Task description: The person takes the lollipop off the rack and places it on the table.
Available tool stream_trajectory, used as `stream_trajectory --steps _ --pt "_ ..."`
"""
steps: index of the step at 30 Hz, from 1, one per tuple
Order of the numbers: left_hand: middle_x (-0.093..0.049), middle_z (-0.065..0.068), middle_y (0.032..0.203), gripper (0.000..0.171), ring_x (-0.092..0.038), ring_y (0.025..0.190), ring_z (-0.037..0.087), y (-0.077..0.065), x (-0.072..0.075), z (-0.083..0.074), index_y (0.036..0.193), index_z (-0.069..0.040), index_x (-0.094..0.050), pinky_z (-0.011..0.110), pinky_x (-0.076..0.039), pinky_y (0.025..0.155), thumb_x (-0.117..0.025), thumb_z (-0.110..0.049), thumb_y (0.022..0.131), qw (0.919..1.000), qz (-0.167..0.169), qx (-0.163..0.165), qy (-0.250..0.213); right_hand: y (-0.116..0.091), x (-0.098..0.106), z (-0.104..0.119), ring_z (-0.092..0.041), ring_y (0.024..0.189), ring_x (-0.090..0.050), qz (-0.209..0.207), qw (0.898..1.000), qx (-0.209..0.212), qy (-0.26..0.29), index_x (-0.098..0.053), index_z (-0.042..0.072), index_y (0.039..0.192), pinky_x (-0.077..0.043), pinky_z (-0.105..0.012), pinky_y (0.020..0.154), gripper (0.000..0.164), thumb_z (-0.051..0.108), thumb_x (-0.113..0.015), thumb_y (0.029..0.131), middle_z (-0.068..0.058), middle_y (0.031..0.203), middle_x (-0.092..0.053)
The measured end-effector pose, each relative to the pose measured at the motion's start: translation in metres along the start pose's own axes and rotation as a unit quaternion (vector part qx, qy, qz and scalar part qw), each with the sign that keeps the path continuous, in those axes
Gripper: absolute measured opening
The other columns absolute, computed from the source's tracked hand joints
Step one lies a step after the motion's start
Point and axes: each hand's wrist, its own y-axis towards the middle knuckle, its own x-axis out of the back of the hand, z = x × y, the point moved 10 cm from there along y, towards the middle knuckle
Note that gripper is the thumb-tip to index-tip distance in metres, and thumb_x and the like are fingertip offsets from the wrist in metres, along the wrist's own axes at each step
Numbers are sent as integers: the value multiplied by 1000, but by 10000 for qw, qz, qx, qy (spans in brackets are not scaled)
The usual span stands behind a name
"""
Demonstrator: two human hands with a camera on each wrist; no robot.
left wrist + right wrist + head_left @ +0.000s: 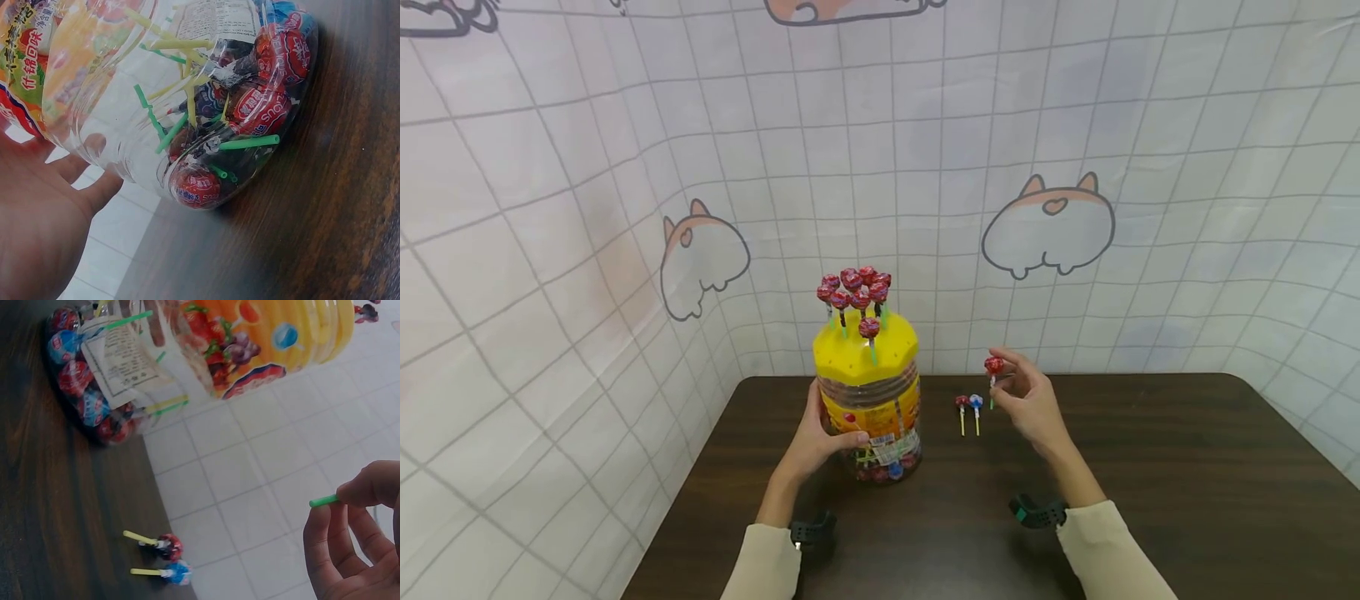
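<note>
2 lollipops (pixel 976 402) lay right of the jar (pixel 880 414); I saw the left grip (pixel 817 442) clasping it, the right grip (pixel 1032 408) pinching a red lollipop (pixel 993 365).

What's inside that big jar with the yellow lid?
At the bottom of the jar, wrapped lollipops show through the clear wall, some red, some blue, with green and yellow sticks. What lies directly behind the orange label and white label is covered.
</note>
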Motion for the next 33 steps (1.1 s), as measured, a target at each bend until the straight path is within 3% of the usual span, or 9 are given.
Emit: stream_trajectory --steps 3,10,12,24,33 --pt "-40 5 150 100 -48 137 27 1 1 1 157 -33 -13 53 -42 117 -82 -17 87 10000 -2 -5 36 0 0 -7 -13 84 -62 -15 10000 -37 -88 -56 6 143 -56 -24 65 58 -13 -64 88 3 107 -66" --pt "-41 3 150 101 -48 138 28 1 1 1 157 -35 -13 55 -41 118 -83 -20 86 10000 10 6 54 -2 1 -25 -13 83 -62 6 9994 -335 -100 -56 6 142 -53 -25 61 58 -14 -62 87 -28 115 -62" --pt "-41 4 151 101 -48 138 28 1 2 1 157 -35 -13 55 -41 118 -83 -19 86 10000 4 4 37 -3 1 -30 -12 83 -62 33 9989 -454 -142 -56 7 142 -52 -24 60 58 -13 -62 88 -30 118 -60" --pt "-40 5 150 102 -48 136 27 0 2 -3 157 -34 -13 55 -42 117 -84 -20 85 10000 28 -58 -40 -7 8 -60 -12 84 -64 94 9942 -984 -435 -55 9 143 -52 -30 62 59 -10 -63 88 -23 114 -59" --pt "-39 5 152 101 -47 138 29 0 -1 -1 158 -34 -13 56 -40 118 -83 -19 86 10000 18 -5 -76 -12 5 -85 -20 83 -66 335 9896 -1192 -733 -54 7 143 -56 -29 66 58 -13 -60 88 -32 117 -58"
